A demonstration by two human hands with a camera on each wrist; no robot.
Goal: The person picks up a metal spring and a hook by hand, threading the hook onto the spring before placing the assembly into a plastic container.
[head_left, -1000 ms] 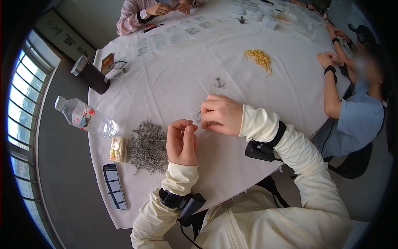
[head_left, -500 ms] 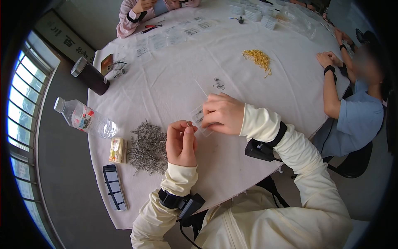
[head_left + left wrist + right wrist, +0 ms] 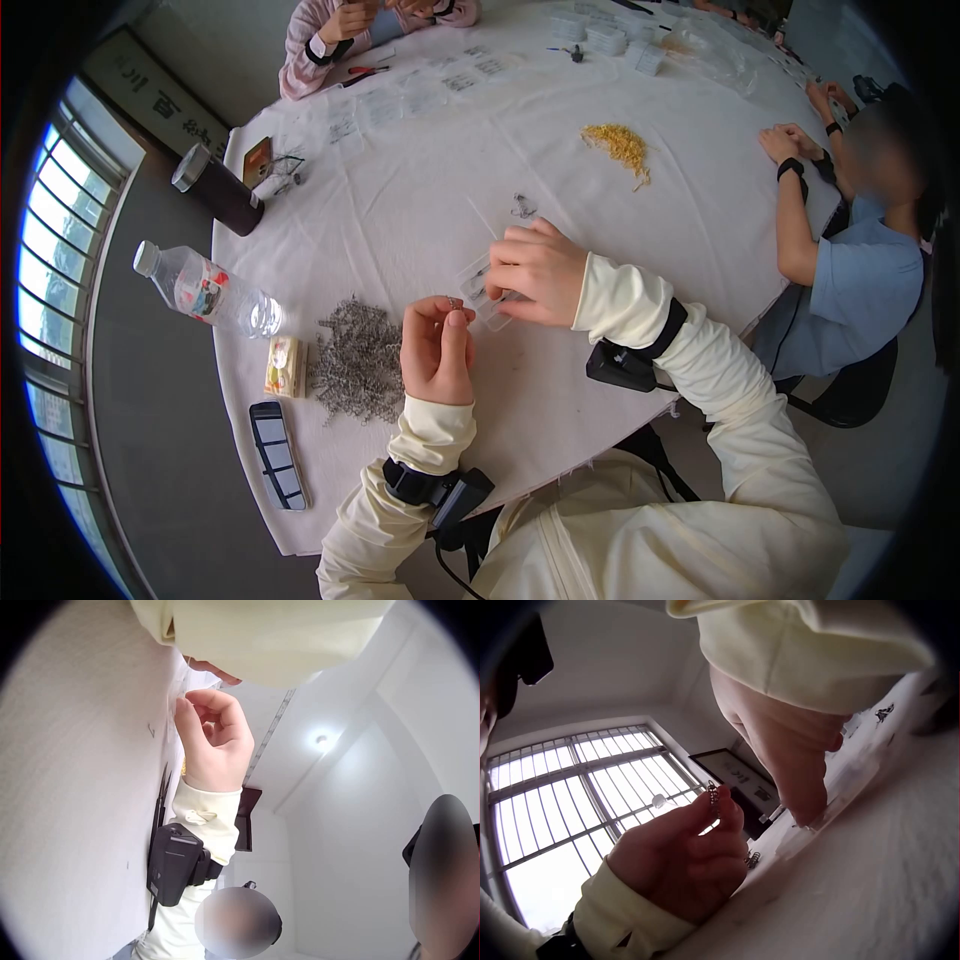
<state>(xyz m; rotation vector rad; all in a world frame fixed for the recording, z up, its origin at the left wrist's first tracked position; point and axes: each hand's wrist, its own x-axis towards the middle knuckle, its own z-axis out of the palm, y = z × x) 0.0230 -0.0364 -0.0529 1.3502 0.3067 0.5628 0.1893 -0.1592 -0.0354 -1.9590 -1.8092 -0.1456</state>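
Note:
My left hand point(image 3: 438, 355) pinches a small metal spring point(image 3: 455, 304) between thumb and index finger; the spring's coils point(image 3: 714, 801) stand upright above the fingertips in the right wrist view. Close to its right, my right hand point(image 3: 538, 275) is over a clear plastic tray point(image 3: 494, 322), which holds small dark pieces. Its fingers are bent down at the tray, and whether they pinch anything is hidden. The left wrist view shows the right hand point(image 3: 217, 742) with thumb and index finger close together. A large heap of springs point(image 3: 357, 360) lies left of my left hand.
Left of the heap are a tissue pack point(image 3: 284, 367), a phone point(image 3: 277, 455), a water bottle point(image 3: 215, 290) and a dark flask point(image 3: 222, 190). Beyond the hands lie a few metal pieces point(image 3: 523, 206) and a yellow pile point(image 3: 620, 150). Other people sit at the far and right sides.
My right fingers have shifted slightly and more of the clear tray shows. My left hand keeps its pinch on the spring. Across the table, the person in pink has raised their hands.

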